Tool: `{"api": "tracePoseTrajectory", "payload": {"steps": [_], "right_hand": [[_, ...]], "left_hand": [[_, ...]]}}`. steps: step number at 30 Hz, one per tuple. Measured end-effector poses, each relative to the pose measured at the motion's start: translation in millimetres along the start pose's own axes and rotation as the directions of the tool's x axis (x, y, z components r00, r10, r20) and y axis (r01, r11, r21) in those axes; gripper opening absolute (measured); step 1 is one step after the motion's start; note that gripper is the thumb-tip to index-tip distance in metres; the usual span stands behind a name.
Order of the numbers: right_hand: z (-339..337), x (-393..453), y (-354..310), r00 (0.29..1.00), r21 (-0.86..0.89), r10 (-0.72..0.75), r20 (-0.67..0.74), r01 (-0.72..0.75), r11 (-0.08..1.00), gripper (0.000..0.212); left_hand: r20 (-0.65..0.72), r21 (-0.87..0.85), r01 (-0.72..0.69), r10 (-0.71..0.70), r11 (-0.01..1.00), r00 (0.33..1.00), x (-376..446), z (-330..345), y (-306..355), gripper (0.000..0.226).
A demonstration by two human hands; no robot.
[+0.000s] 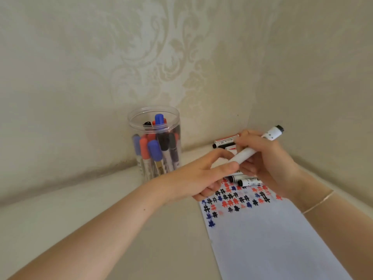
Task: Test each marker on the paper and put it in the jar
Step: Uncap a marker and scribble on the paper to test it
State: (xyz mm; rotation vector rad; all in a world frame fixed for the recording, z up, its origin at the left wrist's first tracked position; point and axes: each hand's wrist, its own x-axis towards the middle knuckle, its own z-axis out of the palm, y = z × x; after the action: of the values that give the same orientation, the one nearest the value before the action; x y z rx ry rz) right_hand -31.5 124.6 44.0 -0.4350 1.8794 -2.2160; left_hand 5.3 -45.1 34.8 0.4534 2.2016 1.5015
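While both hands (232, 168) grip smooth white marker (247, 152), clear cylindrical jar (154, 142) nearby.

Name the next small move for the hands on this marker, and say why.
Probably pull the cap off. The right hand grips the white marker above the paper, and the left hand pinches its lower end, so it looks not yet tested or ready for the jar.

A white marker (247, 151) with a black end is held slanted above the paper (272, 239). The paper has red, blue and black marks at its far end. The clear jar (154, 141) stands upright in the desk's far corner, full of markers.
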Motion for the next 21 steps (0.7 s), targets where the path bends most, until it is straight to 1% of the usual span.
{"api": "tracePoseTrajectory", "payload": {"steps": [2, 3, 4, 6, 8, 9, 11, 12, 14, 18, 21], "right_hand": [[-8, -6, 1, 0.990, 0.039, -0.023, -0.137, 0.029, 0.999, 0.034], [-12, -9, 3, 0.978, 0.066, -0.035, -0.206, 0.050, 0.997, 0.036], [-14, -13, 5, 0.967, 0.089, -0.038, -0.253, 0.063, 0.994, 0.036], [-13, -21, 15, 0.966, 0.126, -0.016, -0.259, 0.050, 0.991, 0.027], [-8, -26, 33, 0.973, 0.152, 0.020, -0.230, 0.016, 0.988, 0.014], [-4, -26, 42, 0.974, 0.122, 0.029, -0.224, -0.001, 0.993, 0.010], [4, -25, 61, 0.970, -0.016, 0.033, -0.241, -0.038, 0.999, 0.013], [9, -24, 68, 0.963, -0.069, 0.037, -0.267, -0.058, 0.996, 0.017], [16, -23, 78, 0.948, -0.096, 0.051, -0.314, -0.085, 0.992, 0.025], [24, -28, 81, 0.955, -0.109, 0.021, -0.296, -0.056, 0.992, 0.025], [28, -30, 82, 0.943, -0.277, 0.006, -0.333, -0.104, 0.955, 0.024]], "left_hand": [[-0.109, 0.147, 0.026, -0.010, 0.989, 0.994, 0, 2, -12, 0.042], [-0.173, 0.244, 0.017, 0.027, 0.970, 0.985, 0, 4, -19, 0.041], [-0.230, 0.339, 0.004, 0.079, 0.941, 0.970, 1, 5, -28, 0.036], [-0.308, 0.480, 0.009, 0.158, 0.877, 0.938, 4, 10, -44, 0.018], [-0.329, 0.610, 0.050, 0.195, 0.790, 0.924, 7, 15, -59, 0.009], [-0.331, 0.679, 0.075, 0.213, 0.731, 0.919, 9, 17, -65, 0.007], [-0.345, 0.780, 0.118, 0.264, 0.615, 0.901, 11, 22, -74, 0.011], [-0.353, 0.805, 0.132, 0.288, 0.579, 0.890, 13, 23, -78, 0.013], [-0.362, 0.824, 0.151, 0.302, 0.545, 0.882, 16, 25, -80, 0.015], [-0.386, 0.812, 0.186, 0.270, 0.553, 0.882, 18, 22, -80, 0.014], [-0.380, 0.812, 0.175, 0.277, 0.557, 0.882, 17, 22, -82, 0.014]]}}
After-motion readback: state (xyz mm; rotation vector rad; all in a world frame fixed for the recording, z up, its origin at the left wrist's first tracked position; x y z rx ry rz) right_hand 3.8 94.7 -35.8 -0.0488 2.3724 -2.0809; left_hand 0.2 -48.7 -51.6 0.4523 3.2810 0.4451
